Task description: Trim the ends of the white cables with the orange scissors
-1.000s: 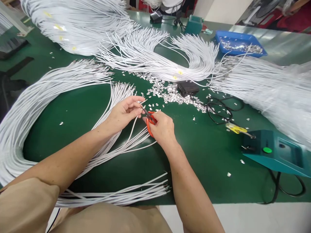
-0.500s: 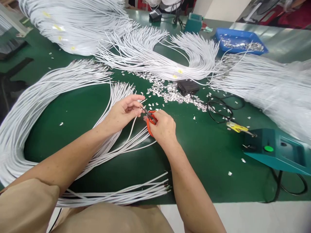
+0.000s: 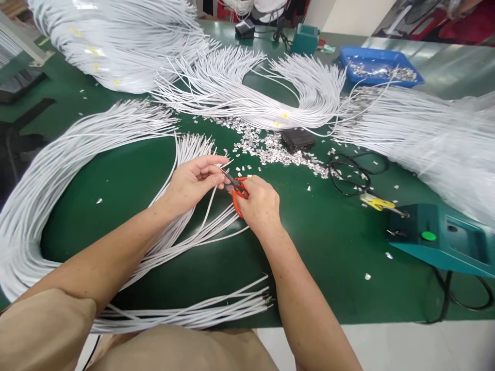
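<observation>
White cable (image 3: 210, 206) is over the counter (image 3: 317, 247), its end pinched in the left hand (image 3: 189, 183); the right hand (image 3: 263, 203) is clamped on orange-handled pliers (image 3: 235, 202), tips at the left fingers, bite on the cable unclear. Judged partway: scattered silvery pieces (image 3: 266, 147) suggest many ends done, but which bundled cables are untreated cannot be told. Blue tray (image 3: 379, 53) at the far side contains similar silvery pieces; clear plastic wrap (image 3: 464, 154) covers the rightmost bundle.

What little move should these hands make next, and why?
Perhaps the right hand should gently squeeze the orange-handled tool: it reaches to the left hand, which pinches a white cable. Whether the tool is already shut is too small to tell.
</observation>
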Demonstrator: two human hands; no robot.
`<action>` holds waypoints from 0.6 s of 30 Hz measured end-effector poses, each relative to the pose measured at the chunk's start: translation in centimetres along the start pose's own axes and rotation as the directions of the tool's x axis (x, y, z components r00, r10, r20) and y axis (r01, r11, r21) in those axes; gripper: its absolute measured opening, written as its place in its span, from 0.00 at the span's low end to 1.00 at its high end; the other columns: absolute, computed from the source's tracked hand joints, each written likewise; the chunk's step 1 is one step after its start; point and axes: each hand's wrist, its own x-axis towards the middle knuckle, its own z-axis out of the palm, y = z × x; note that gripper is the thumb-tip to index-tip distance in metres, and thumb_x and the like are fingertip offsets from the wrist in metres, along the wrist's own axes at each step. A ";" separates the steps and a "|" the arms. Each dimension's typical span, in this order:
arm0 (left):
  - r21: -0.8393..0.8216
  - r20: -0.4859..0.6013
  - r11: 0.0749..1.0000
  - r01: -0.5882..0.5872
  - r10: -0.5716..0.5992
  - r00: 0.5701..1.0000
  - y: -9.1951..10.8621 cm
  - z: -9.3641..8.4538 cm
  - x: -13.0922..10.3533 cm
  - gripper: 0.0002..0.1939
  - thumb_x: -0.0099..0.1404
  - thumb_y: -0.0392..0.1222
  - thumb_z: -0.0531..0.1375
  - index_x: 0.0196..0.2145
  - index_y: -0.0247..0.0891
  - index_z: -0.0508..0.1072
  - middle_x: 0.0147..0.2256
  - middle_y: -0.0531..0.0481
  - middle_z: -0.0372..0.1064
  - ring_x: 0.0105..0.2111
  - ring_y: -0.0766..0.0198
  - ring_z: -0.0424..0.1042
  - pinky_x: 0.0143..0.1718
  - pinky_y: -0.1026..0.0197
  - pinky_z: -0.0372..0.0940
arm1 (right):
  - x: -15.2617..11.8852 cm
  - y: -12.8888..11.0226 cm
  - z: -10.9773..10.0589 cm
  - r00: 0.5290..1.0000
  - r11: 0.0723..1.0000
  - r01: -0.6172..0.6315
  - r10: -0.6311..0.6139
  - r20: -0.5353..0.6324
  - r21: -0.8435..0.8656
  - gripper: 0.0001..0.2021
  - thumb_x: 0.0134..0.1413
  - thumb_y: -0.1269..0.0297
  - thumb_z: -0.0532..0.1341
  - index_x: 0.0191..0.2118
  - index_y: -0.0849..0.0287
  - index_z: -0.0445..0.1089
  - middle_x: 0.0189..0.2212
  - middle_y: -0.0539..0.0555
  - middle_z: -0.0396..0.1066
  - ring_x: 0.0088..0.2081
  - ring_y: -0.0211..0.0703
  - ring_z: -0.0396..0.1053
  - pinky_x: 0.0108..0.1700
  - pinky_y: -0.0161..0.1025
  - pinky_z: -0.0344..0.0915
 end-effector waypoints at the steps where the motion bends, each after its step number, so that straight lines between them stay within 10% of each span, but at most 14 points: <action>1: 0.006 -0.003 1.000 0.001 -0.001 1.000 0.0 -0.1 0.0 0.21 0.56 0.43 0.67 0.47 0.35 0.73 0.29 0.50 0.76 0.31 0.62 0.76 0.40 0.58 0.70 | 0.1 0.1 -0.1 1.000 1.000 -0.010 0.010 0.006 0.016 0.12 0.56 0.58 0.59 0.25 0.58 0.69 0.27 0.50 0.67 0.29 0.37 0.62 0.32 0.36 0.53; 5: 0.048 -0.043 0.999 -0.008 0.010 0.999 -0.1 -0.1 0.2 0.22 0.54 0.43 0.68 0.46 0.37 0.73 0.30 0.51 0.76 0.31 0.63 0.75 0.41 0.58 0.69 | 0.5 -0.2 -0.9 0.987 0.932 -0.159 0.149 0.056 0.325 0.08 0.51 0.59 0.62 0.26 0.58 0.71 0.28 0.50 0.69 0.30 0.38 0.64 0.32 0.36 0.57; 12: 0.145 -0.028 0.989 -0.019 0.023 0.999 -0.2 0.8 -0.4 0.21 0.55 0.42 0.67 0.46 0.37 0.72 0.31 0.51 0.77 0.31 0.64 0.74 0.38 0.61 0.68 | 0.7 -1.6 -1.2 0.923 0.366 -0.328 0.319 0.214 0.871 0.08 0.44 0.60 0.66 0.31 0.59 0.76 0.27 0.49 0.72 0.28 0.36 0.65 0.35 0.36 0.63; 18: 0.286 -0.032 0.955 -0.072 0.085 0.996 -0.2 1.0 -0.7 0.19 0.56 0.40 0.66 0.46 0.39 0.73 0.30 0.52 0.77 0.29 0.66 0.71 0.35 0.62 0.65 | 0.7 -1.5 -0.8 0.909 0.336 -0.370 0.321 0.264 0.866 0.07 0.41 0.61 0.66 0.27 0.59 0.74 0.24 0.47 0.69 0.27 0.35 0.64 0.34 0.35 0.62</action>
